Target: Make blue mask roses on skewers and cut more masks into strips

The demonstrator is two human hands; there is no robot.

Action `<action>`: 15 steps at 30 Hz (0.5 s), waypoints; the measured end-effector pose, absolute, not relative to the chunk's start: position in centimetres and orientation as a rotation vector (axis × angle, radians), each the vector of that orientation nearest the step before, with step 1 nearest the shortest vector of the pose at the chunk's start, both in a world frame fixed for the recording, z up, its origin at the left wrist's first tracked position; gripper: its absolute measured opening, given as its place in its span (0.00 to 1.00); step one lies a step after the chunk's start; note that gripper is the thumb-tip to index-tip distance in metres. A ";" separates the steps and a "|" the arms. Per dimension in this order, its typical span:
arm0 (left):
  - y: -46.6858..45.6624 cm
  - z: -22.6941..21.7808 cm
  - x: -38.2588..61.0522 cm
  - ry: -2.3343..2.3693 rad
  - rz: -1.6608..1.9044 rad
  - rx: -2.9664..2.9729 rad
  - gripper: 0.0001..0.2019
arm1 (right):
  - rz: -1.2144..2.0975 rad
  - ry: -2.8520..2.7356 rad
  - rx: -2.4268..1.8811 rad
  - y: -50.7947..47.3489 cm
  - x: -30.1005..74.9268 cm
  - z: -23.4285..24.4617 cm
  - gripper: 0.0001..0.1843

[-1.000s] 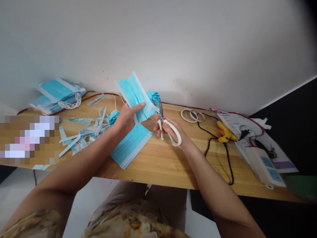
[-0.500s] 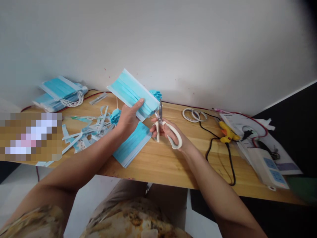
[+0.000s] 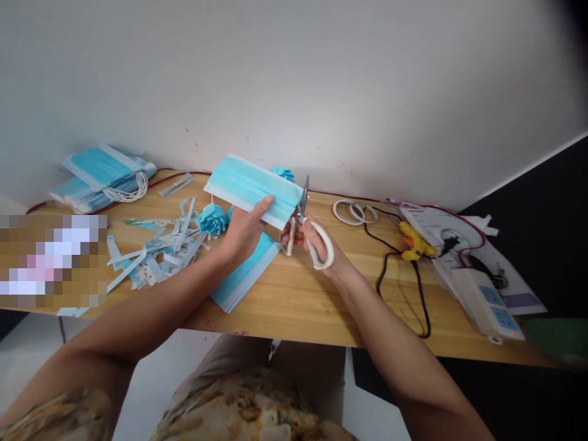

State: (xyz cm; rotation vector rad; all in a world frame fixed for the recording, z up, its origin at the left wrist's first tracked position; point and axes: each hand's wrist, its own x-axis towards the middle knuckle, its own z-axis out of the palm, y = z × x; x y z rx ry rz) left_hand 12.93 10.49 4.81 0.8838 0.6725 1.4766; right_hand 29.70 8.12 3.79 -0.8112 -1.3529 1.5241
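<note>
My left hand (image 3: 248, 231) pinches a blue face mask (image 3: 252, 187), thumb on top, raised over the table. White-handled scissors (image 3: 320, 244) are in my right hand (image 3: 316, 242), their blades parted at the mask's right end. Below the mask, more flat blue masks (image 3: 248, 272) lie on the wood, partly covered by my left arm. Blue folded flowers (image 3: 212, 219) rest just left of my left hand, and another blue flower (image 3: 282, 174) shows behind the held mask.
Cut strips (image 3: 158, 254) are heaped on the wooden table (image 3: 294, 300) at left. Bagged masks (image 3: 103, 174) lie behind them. To the right are tape rings (image 3: 349, 212), a yellow glue gun (image 3: 413, 242) with a black cord, papers (image 3: 519, 294) and a power strip (image 3: 491, 300).
The mask in my left hand has turned flatter and come lower, its right end now between the scissors' blades. The blades are angled more to the right. The view has shifted slightly.
</note>
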 end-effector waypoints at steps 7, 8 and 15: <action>10.2 4.6 13.3 0.700 1.513 0.930 0.29 | 1.458 -1.292 -0.829 8.6 30.0 3.7 0.29; 10.2 4.6 13.2 0.703 1.498 0.936 0.28 | 1.446 -1.295 -0.824 8.7 30.0 3.7 0.29; 10.0 4.5 13.4 0.692 1.446 0.966 0.21 | 1.377 -1.292 -0.873 8.6 29.9 4.3 0.31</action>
